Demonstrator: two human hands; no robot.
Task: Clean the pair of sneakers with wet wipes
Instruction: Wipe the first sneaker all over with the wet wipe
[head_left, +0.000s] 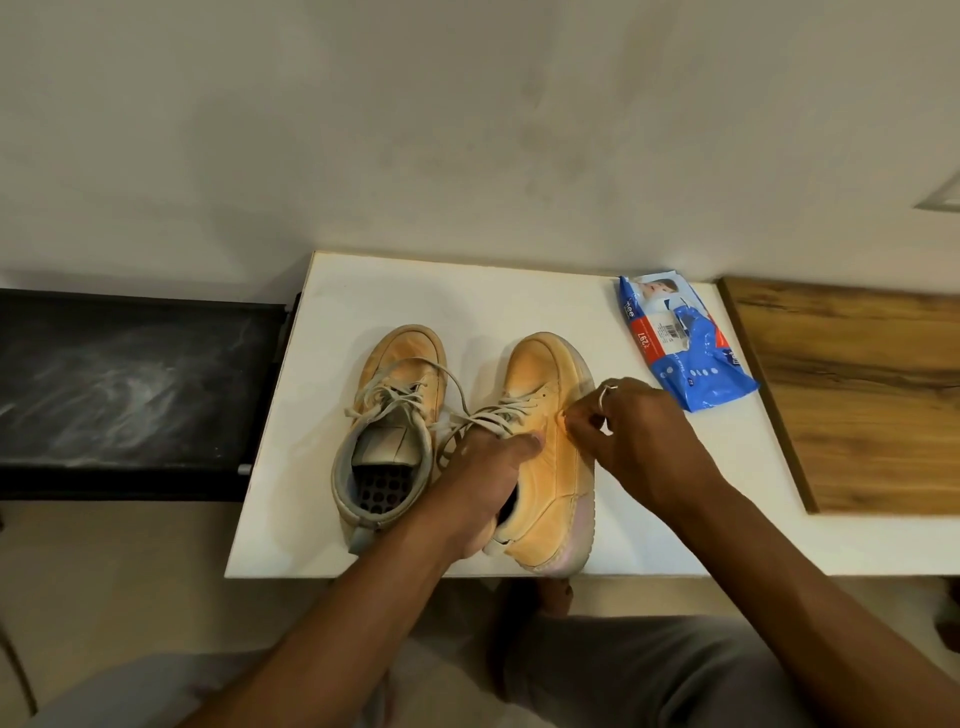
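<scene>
Two tan sneakers with pale laces stand side by side on a white table (415, 286), toes pointing away from me. The left sneaker (400, 374) stands free, its grey inside showing. My left hand (483, 483) grips the right sneaker (540, 374) at its opening, fingers inside and thumb lying on the outer side. My right hand (639, 436), wearing a ring, has its fingers curled and pinches at a spot on that sneaker's outer side near the laces. No wipe shows in either hand. A blue pack of wet wipes (680, 343) lies at the table's back right.
A wooden board (857, 389) adjoins the table on the right. A dark, smeared surface (130, 379) sits lower on the left. A plain wall rises behind the table. My knees are under the front edge.
</scene>
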